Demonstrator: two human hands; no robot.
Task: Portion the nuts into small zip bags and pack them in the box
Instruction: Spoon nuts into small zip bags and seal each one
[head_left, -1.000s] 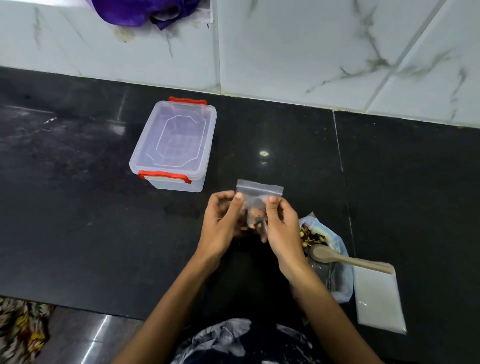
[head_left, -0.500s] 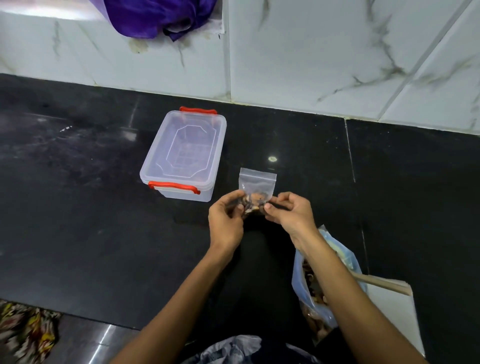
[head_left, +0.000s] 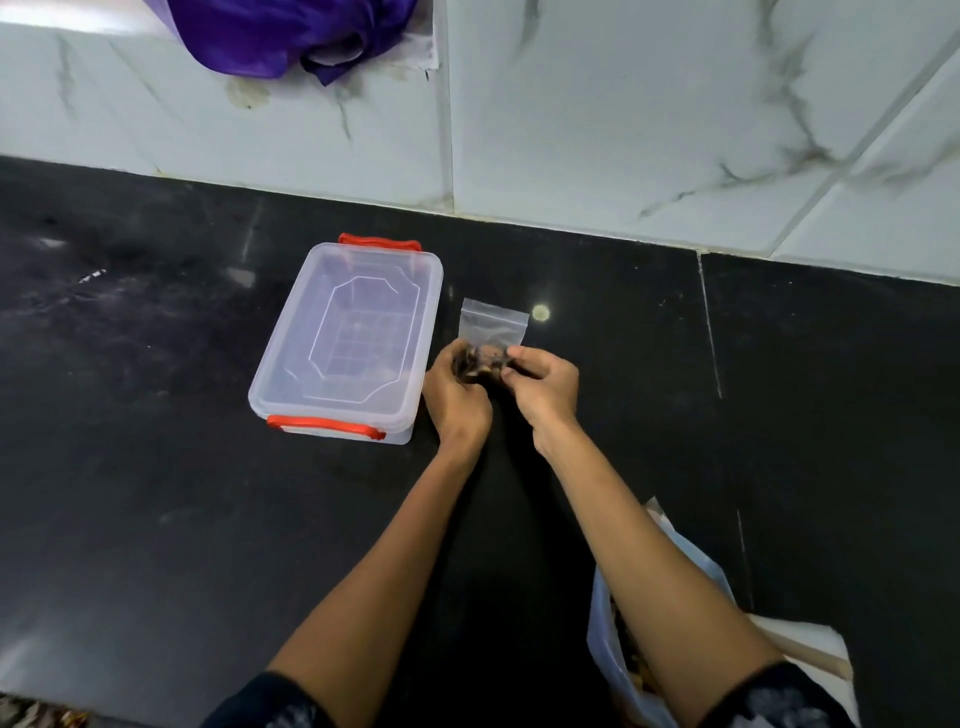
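Nuts are sitting in two places: most in one big blue bag (head_left: 610, 644) at the counter's near right edge, half hidden behind the right forearm, and a small portion inside one zip bag (head_left: 493, 325) that is being held up just right of the box (head_left: 348, 338). One box is standing toward the counter's (head_left: 130, 467) back, left of the hands, its clear lid on with two red latches showing, and nothing visible inside it through the lid. So packing is only beginning: one bag is filled, none is boxed, and the lid needs opening. Both hands are pinching the zip bag's lower part, the left hand (head_left: 457, 395) and the right hand (head_left: 545, 389) with fingers curled around the nuts; whether its seal is pressed closed I cannot tell.
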